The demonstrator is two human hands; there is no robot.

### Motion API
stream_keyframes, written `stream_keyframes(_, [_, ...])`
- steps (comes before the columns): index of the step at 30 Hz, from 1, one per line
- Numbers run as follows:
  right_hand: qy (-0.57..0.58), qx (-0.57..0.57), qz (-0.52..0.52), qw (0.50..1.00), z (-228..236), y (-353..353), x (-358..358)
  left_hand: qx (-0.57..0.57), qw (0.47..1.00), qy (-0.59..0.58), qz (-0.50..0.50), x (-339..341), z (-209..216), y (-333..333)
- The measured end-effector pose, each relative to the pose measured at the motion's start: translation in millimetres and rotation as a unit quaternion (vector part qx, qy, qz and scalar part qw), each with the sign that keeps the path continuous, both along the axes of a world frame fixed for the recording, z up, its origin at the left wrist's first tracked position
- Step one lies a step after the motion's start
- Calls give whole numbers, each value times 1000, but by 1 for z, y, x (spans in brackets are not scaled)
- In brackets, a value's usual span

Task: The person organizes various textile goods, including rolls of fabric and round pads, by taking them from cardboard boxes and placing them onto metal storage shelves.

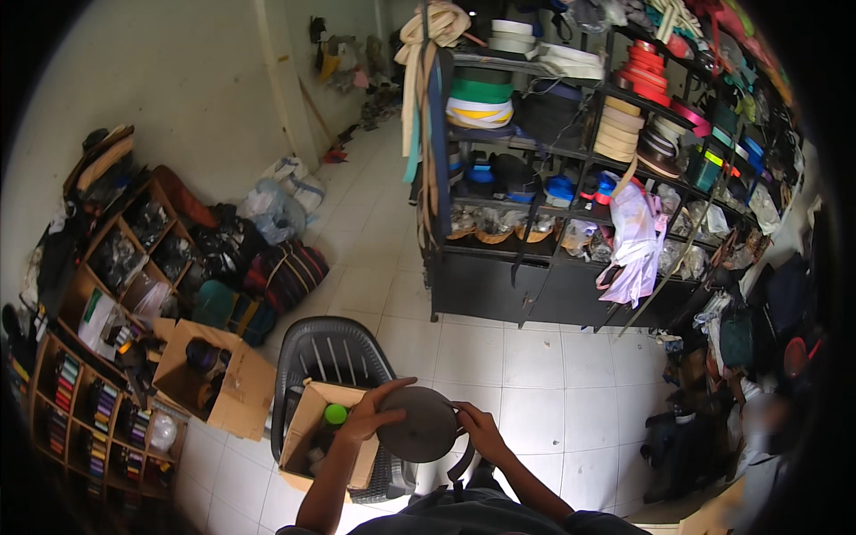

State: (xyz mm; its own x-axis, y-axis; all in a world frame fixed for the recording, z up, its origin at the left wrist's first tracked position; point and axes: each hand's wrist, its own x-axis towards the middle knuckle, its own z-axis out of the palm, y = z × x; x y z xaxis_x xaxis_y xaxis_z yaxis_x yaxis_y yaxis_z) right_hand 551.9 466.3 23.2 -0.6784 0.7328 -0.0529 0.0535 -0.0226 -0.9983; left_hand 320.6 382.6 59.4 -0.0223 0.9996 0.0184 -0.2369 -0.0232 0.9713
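Note:
In front of my body I hold a flat, round roll of dark webbing (417,430) with both hands. My left hand (367,415) grips its left side, with the fingers stretched over the upper face and rim. At the right edge my right hand (480,430) is closed on the webbing, the fingertips at the rim. A loose end of the strap (462,464) curves down below my right hand. Under my left forearm, an open cardboard box (305,403) sits on a black plastic chair (334,332). Inside the box a round green thing (335,414) shows.
Another open cardboard box (241,379) stands left of the chair, beside a wooden rack (76,343) of thread spools. Ahead, a black shelf unit (486,290) holds many webbing rolls and baskets. Bags (285,272) lie along the left wall; dark items (682,446) are piled at right.

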Motion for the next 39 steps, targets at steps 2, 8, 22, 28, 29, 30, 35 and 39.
stream_keyframes(2, [26,-5,-66,997,5,15,22,1,999,-21,35,29,14,34])
stream_keyframes(8, [114,32,-244,963,36,81,66,57,981,-79,168,130,19,148])
stream_keyframes(22, [223,79,-170,957,75,256,147,6,966,-207,154,227,66,278])
stream_keyframes(28, [111,387,-151,903,123,317,113,52,956,-252,143,190,104,351])
stream_keyframes(29, [105,441,-150,879,134,329,103,65,961,-227,141,183,119,361])
stream_keyframes(30, [98,496,-151,849,145,343,95,82,961,-231,125,177,130,372])
stream_keyframes(35, [107,651,-234,714,184,400,62,194,967,-161,45,140,171,393])
stream_keyframes(39, [209,652,-260,681,204,431,31,318,925,205,19,78,193,419])
